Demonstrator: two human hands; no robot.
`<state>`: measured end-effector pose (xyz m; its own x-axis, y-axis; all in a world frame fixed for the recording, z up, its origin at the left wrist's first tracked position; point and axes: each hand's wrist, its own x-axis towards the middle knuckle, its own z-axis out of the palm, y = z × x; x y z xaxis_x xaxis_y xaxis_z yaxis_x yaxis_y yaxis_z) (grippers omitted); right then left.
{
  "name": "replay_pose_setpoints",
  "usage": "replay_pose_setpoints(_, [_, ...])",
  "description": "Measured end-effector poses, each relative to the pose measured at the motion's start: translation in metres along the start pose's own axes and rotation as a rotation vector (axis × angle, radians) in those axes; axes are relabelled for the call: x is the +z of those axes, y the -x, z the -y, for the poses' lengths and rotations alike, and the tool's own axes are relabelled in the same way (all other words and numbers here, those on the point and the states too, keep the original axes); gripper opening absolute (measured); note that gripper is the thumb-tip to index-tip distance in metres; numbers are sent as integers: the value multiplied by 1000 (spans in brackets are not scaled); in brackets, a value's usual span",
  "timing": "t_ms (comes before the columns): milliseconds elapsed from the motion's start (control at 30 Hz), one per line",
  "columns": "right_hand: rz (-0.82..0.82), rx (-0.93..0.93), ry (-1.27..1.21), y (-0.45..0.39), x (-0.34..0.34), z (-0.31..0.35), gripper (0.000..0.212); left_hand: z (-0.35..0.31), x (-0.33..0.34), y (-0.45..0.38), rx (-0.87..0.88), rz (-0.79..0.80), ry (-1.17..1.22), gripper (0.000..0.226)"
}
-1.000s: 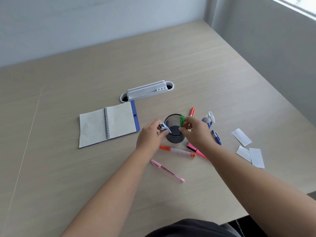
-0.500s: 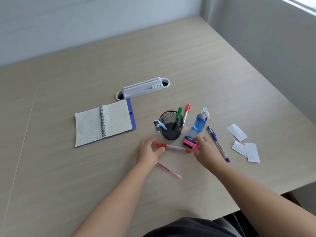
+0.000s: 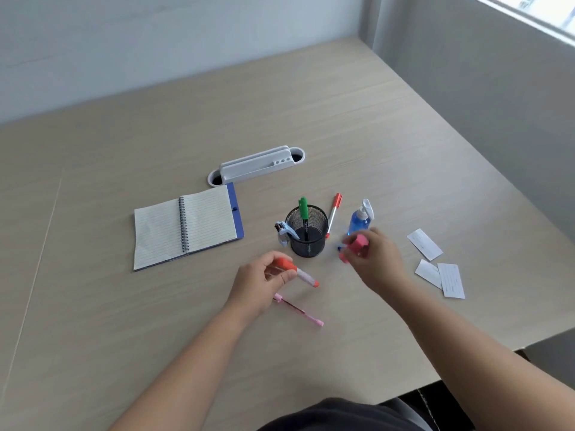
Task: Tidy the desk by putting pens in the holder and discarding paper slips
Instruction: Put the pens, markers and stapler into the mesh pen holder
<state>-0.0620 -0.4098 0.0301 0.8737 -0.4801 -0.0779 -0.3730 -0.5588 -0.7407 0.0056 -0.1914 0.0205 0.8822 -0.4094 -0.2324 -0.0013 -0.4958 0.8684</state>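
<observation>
A black mesh pen holder (image 3: 308, 244) stands mid-desk with a green marker (image 3: 303, 209) upright inside. My left hand (image 3: 258, 284) grips an orange-capped pen (image 3: 297, 272), lifted just in front of the holder. My right hand (image 3: 375, 259) is closed on a pink highlighter (image 3: 356, 244), right of the holder. A red-capped pen (image 3: 334, 213) lies behind the holder, and a thin pink pen (image 3: 300, 311) lies near my left wrist. Three white paper slips (image 3: 424, 244) (image 3: 427, 272) (image 3: 451, 279) rest at the right. A blue pen is mostly hidden under my right hand.
An open spiral notebook (image 3: 186, 225) lies left of the holder. A blue spray bottle (image 3: 361, 219) stands just behind my right hand. A silver clip (image 3: 283, 231) hangs on the holder's rim. A white cable tray (image 3: 256, 166) sits in the desk slot. The desk edge runs close on the right.
Both hands left the holder after the green marker went in, dropped to the desk, and now each has lifted a pen: orange in the left, pink highlighter in the right.
</observation>
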Motion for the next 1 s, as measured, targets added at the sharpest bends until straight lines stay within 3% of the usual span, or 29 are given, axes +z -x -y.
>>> replay_pose_setpoints(133, [-82,-92,-235,-20,1,45,14,-42,-5,9,158,-66,74,14])
replay_pose_setpoints(333, [12,37,-160,-38,26,44,17,-79,-16,-1,327,-246,75,18])
replay_pose_setpoints(467, [32,61,-228,-18,30,22,37,-72,-12,-23,458,-344,-222,21])
replay_pose_setpoints(567, [-7,78,-117,-4,34,-5,39,-55,1,-42,477,-455,-616,30])
replay_pose_setpoints(633, [51,109,-4,-1,36,-24,41,-50,11,-48,460,-461,-715,37])
replay_pose_setpoints(800, [181,62,400,-1,36,-58,42,-40,21,-50,435,-429,-814,41])
replay_pose_setpoints(1000, [269,110,399,9,35,-67,44,-5,12,-14,412,-528,-627,37])
